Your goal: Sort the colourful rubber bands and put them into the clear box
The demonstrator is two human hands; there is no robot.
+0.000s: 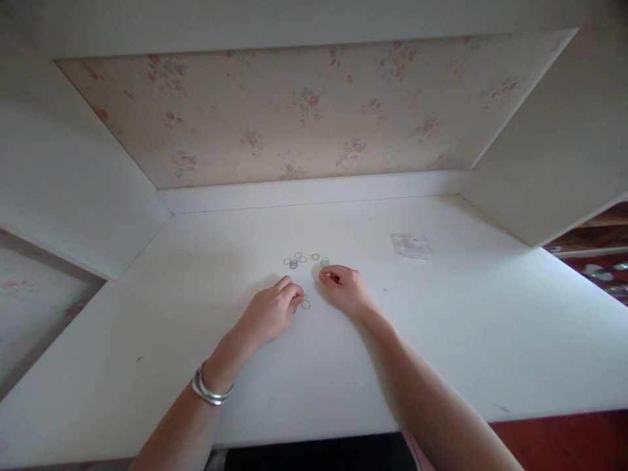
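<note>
Left wrist is wearing silver bangles (210, 391). Left hand (271, 313) is resting on the white desk (441, 340), fingers curled loosely, fingertips pinching toward something small; whether it is actually gripping a ring is not resolvable at this size. A yellowish ring (306, 304) is lying just beside those fingertips, to their right. Right hand (345, 288) is resting close by, fingers curled in, possibly pinching a ring. Just beyond both hands a small cluster of coloured rings (299, 260) is lying flat on the desk. Farther off to the right of the right hand, a clear plastic packet (411, 244) is lying flat. Floral back panel (304, 111) is standing behind.
</note>
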